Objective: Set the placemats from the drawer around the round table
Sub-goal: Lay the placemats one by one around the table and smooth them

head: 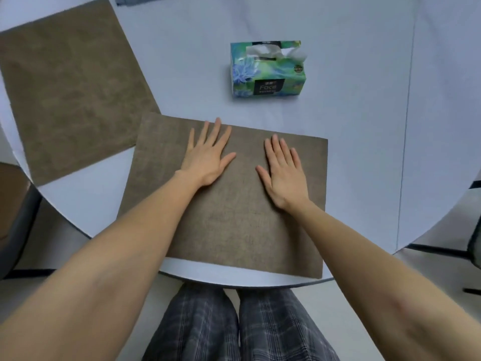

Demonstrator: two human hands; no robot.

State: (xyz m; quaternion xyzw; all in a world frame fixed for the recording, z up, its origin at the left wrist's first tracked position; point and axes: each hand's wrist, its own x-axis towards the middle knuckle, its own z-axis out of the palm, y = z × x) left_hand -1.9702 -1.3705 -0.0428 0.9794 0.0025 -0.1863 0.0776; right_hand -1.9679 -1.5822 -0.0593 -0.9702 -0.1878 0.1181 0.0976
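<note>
A brown rectangular placemat (pixel 242 225) lies flat at the near edge of the round white table (pixel 364 126). My left hand (pixel 208 155) and my right hand (pixel 285 169) rest palm down on its far half, fingers spread, holding nothing. A second brown placemat (pixel 70 92) lies flat on the table to the left, turned at an angle, its near corner close to the first mat. The corner of a grey-blue cloth (pixel 135 0) shows at the table's far edge.
A green and blue tissue box (pixel 269 70) stands near the middle of the table, beyond the near mat. A brown chair seat (pixel 10 204) sits at the left, and dark chair legs (pixel 442 250) at the right. My legs are under the table's edge.
</note>
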